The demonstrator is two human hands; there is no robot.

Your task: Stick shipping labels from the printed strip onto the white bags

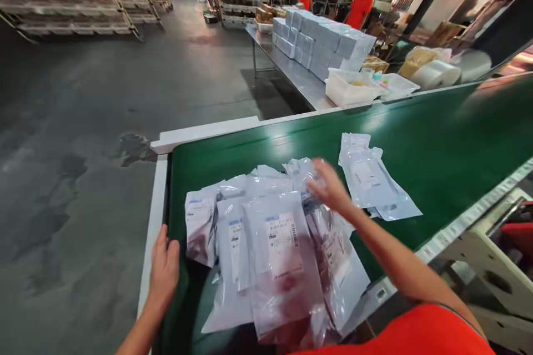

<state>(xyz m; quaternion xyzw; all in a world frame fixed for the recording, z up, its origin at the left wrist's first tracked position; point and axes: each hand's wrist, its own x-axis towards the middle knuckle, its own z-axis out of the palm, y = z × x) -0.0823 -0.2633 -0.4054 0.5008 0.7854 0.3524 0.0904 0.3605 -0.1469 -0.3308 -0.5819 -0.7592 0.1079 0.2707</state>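
head view: pale packets (278, 249) heaped on a green belt (208, 162)

the pale packets overlap at the belt's near left end, printed labels facing up. the right hand (331, 188) is at a small packet (300, 169) on the heap's far right side; its fingers are blurred, so i cannot tell whether they grip. the left hand (164, 266) is beside the heap at the belt's left edge, fingers loosely open. 1 smaller pile (368, 177) lies farther right. beyond, white boxes (316, 39) stand on a metal table (291, 73).
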